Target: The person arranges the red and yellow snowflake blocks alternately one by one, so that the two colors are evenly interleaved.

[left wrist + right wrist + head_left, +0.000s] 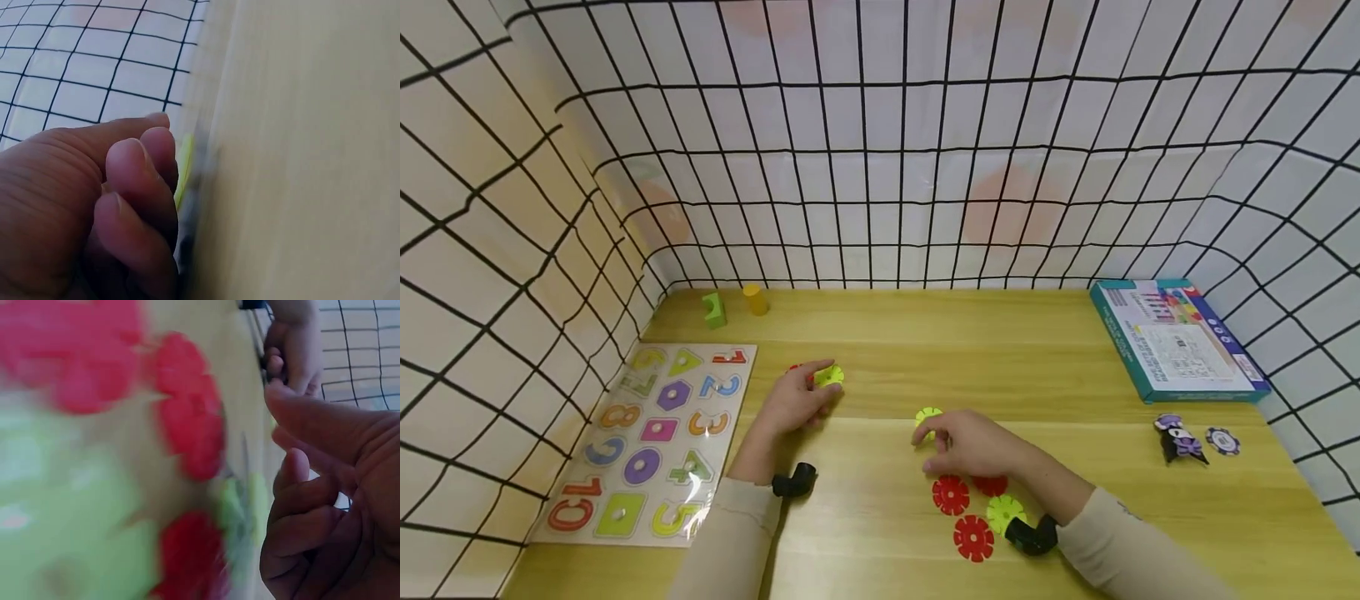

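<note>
My left hand (796, 398) is over the table's left-centre, its index finger and thumb at a yellow-green snowflake disc (830, 375). In the left wrist view that disc (184, 169) shows as a thin edge behind the curled fingers; whether they pinch it is hidden. A red piece (792, 367) peeks out behind this hand. My right hand (973, 446) hovers just right of centre, thumb and index finger apart, beside another yellow-green disc (928, 417). Below it lie red snowflake discs (951, 495) and one more yellow-green disc (1004, 510).
A number-and-shape puzzle board (658, 442) lies at left. Behind it stand a green block (715, 312) and a yellow cylinder (756, 300). At right are a flat box (1180, 342), a dark-and-purple figure (1180, 440) and a round chip (1222, 441). Black wire mesh (880, 167) borders the table.
</note>
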`<state>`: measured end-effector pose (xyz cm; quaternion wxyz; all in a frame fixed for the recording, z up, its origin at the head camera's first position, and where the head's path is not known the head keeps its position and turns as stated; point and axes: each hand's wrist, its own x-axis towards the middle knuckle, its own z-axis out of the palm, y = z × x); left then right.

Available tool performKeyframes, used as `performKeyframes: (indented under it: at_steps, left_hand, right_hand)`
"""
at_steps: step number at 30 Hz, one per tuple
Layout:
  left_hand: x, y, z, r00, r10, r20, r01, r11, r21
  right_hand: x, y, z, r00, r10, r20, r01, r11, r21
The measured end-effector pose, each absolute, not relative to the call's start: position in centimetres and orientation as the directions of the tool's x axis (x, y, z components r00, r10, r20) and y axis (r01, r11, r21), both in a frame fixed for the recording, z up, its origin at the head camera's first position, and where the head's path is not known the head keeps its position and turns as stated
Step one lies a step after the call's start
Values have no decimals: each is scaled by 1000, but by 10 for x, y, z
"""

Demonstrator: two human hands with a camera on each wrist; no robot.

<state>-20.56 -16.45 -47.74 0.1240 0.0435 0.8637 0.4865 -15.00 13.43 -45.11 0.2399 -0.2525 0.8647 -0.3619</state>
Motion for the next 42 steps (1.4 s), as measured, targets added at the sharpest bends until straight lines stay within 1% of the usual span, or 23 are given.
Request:
performKeyframes:
  at_steps: [3,6,13,19,22,24,27,30,34,38,42]
  left_hand:
    - [-207,-163,-479,-963,199,-180,-56,508,859]
    - [-207,-162,-480,-963,191,-190,-72,498,864]
    - [-206,-162,-483,-968,164,-192,-78,529,845]
    - [-208,-159,-485,-971,140,-192,-89,536,839]
    - [-209,-159,-485,-971,126,-204,-108,532,840]
    - [-209,-159,-486,-970,121,-212,-118,529,841]
    - [-208,-160,-485,-970,115,-213,-123,527,841]
    - [-207,-160,-485,-970,108,-217,-128,532,837]
    - [-207,-159,-484,-970,100,-220,-133,538,832]
    - [-208,-158,-482,-970,92,-226,-141,545,826]
    - [-208,-157,-481,-965,76,-251,-170,546,821]
  right_hand:
    - [-135,151,-451,-722,-641,-260,-293,623,-725]
    - [-126,160,-453,-713,-650,-263,-318,634,-705]
    - [-118,165,-456,-734,-626,-263,-331,668,-667]
    - [-120,166,-456,-737,-642,-210,-394,661,-639]
    - [-122,165,-454,-725,-657,-205,-389,637,-665]
    - [-124,163,-451,-716,-664,-214,-357,612,-706]
    - [-130,156,-446,-721,-662,-205,-316,576,-754]
    - [-141,145,-443,-751,-634,-181,-257,535,-805]
    - [-164,121,-438,-812,-562,-159,-158,473,-867]
    - [-190,91,-437,-878,-448,-170,-71,473,-878]
    - [-214,66,-442,-912,-363,-188,-29,517,-856]
